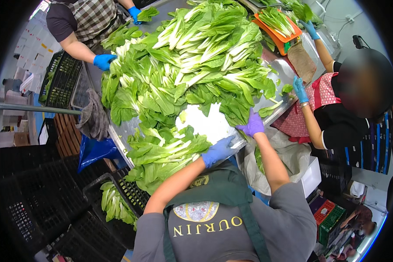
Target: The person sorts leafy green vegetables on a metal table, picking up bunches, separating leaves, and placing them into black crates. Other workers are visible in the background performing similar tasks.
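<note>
My right hand [251, 123], in a purple glove, has its thumb and fingers on either side of dark green leaves [233, 109] at the pile's near right edge. Lower and to the left, my left hand [218, 151], gloved in the same colour, reaches over the near edge of the metal table; its palm side is hidden. Beside that wrist lies a loose heap of leafy greens with white stalks [173, 147]. Between my hands and the big pile of leafy greens [203, 42] is a bright white surface [204, 122], too washed out to identify.
Across the table, a person's blue-gloved hand [104, 62] touches the pile. To the right, another person's gloved hand [300, 89] is near an orange tray [271, 34] of greens. Black crates [29, 186] stand lower left; a whitish sack [288, 147] hangs by the table's right corner.
</note>
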`<state>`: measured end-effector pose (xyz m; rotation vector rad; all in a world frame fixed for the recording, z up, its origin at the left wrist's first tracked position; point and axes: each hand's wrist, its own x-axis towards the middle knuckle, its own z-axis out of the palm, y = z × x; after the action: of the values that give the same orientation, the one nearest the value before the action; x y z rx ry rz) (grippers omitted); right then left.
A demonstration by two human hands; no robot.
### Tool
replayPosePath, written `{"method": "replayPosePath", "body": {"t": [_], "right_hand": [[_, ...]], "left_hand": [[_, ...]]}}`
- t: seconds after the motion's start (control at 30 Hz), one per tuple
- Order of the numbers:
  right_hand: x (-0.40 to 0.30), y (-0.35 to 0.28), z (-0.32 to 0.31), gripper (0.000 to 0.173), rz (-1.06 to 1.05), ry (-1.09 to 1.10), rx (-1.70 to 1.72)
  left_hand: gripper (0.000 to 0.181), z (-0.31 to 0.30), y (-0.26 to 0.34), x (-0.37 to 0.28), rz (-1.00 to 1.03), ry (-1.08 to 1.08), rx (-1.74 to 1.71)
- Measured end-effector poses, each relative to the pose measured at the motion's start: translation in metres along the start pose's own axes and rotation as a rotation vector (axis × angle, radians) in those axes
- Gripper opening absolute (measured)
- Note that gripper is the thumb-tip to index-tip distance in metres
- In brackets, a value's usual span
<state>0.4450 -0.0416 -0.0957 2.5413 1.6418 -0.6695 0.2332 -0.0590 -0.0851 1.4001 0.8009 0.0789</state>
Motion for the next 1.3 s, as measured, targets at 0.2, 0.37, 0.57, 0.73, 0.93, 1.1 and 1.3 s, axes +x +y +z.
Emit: {"method": "replayPosePath", "body": {"t": [0.2, 0.37, 0.57, 0.73, 0.93, 1.1, 1.3], "right_hand": [[-0.019, 0.002, -0.003, 0.126, -0.034, 0.178, -0.007], [-0.04, -0.008, -0.007, 0.124, -0.107, 0.263, -0.018], [-0.042, -0.01, 0.019, 0.119, -0.142, 0.245, -0.093], [-0.042, -0.006, -0.003, 0.115, -0.207, 0.197, -0.101], [-0.041, -0.092, -0.063, 0.075, -0.566, 0.148, 0.009], [-0.012, -0.241, -0.032, 0.044, -0.977, 0.183, 0.213], [0.037, -0.382, 0.041, 0.02, -1.039, 0.212, 0.324]], "left_hand": [[0.061, -0.02, 0.023, -0.072, 0.114, 0.137, 0.163], [0.057, -0.026, 0.013, -0.102, 0.171, 0.247, 0.161], [0.053, -0.03, 0.005, -0.122, 0.247, 0.364, 0.059], [0.05, -0.066, 0.009, -0.143, 0.382, 0.644, 0.243], [0.059, -0.116, -0.014, -0.167, 0.066, 0.884, 0.724], [0.068, -0.128, -0.032, -0.166, -0.195, 0.759, 0.857], [0.064, -0.109, -0.06, -0.176, -0.193, 0.742, 0.86]]}}
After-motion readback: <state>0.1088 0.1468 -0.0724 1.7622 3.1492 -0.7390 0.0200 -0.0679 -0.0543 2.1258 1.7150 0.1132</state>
